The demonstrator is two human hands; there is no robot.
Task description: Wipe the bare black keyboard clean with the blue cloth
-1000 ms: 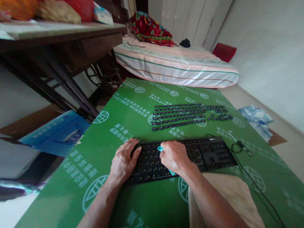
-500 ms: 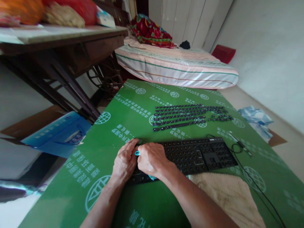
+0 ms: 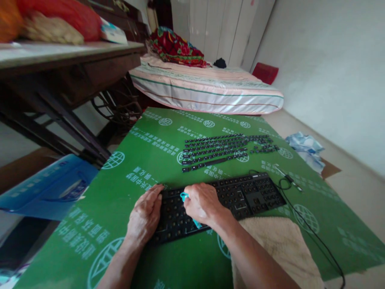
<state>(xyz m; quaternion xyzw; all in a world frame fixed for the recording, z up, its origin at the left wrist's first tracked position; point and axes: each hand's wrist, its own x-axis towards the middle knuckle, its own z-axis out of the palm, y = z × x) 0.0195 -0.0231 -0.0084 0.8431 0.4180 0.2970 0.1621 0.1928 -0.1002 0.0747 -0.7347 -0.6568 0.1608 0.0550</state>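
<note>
A black keyboard (image 3: 255, 192) without its keycaps lies across the green tabletop, its bare key sockets showing. My left hand (image 3: 146, 212) rests on its left end, fingers stretched forward and touching the edge. Over the keyboard's left part, my right hand (image 3: 202, 204) is closed round a slim teal tool (image 3: 197, 223). A looped teal end sticks out above the fist and another teal piece shows below it; the middle is hidden, so its exact kind is unclear. Behind the keyboard, the loose black keycaps (image 3: 210, 156) are laid out in rows.
A beige cloth (image 3: 273, 245) lies under my right forearm. A thin metal-tipped tool (image 3: 288, 177) and the keyboard's cable (image 3: 313, 228) are to the right. Beyond the green table (image 3: 144, 152) stands a bed (image 3: 210, 90); a sewing-machine table (image 3: 75, 60) stands at the left.
My right hand has moved rightward along the keyboard with the teal tool, away from my left hand. The view has swung slightly to the right.
</note>
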